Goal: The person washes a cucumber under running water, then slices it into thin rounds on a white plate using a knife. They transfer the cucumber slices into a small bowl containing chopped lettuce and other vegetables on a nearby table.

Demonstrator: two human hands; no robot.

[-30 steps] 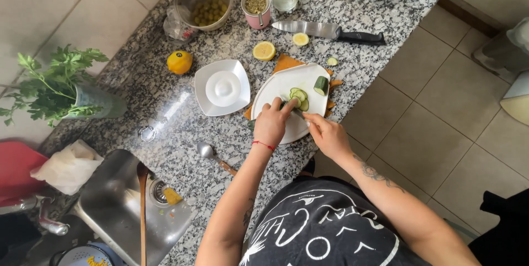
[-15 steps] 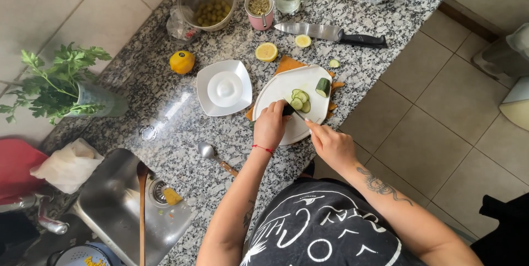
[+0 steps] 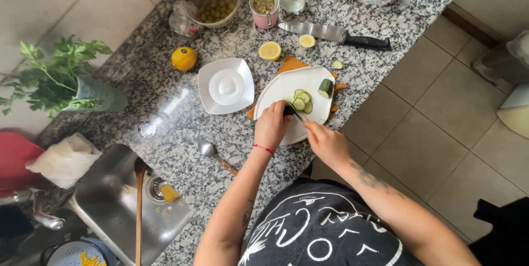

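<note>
Granite counter (image 3: 165, 95) runs diagonally from lower left to upper right of the frame, sink (image 3: 104, 200) at lower left. From my remote seat, the work sits just right of centre: white cutting plate (image 3: 281, 90) over an orange board (image 3: 290, 63).

Left hand (image 3: 271, 125) is curled down on the plate's lower edge, fingers closed over a dark green cucumber piece (image 3: 288, 110); only its tip shows past the knuckles. Right hand (image 3: 326, 142) sits just to the lower right, closed around a small knife (image 3: 293, 111), handle hidden in the fist, thin blade angling up-left to meet the cucumber tip. Both hands nearly touch there.

Cucumber's long axis I judge to run roughly left-right under the left hand, blade crossing it. Cut slices (image 3: 302, 101) lie just above the blade; a stub end (image 3: 325, 88) farther upper right on the plate.

Large black-handled knife (image 3: 336, 36) lies well apart, toward the top. Halved lemon (image 3: 270, 50) nearby.
</note>
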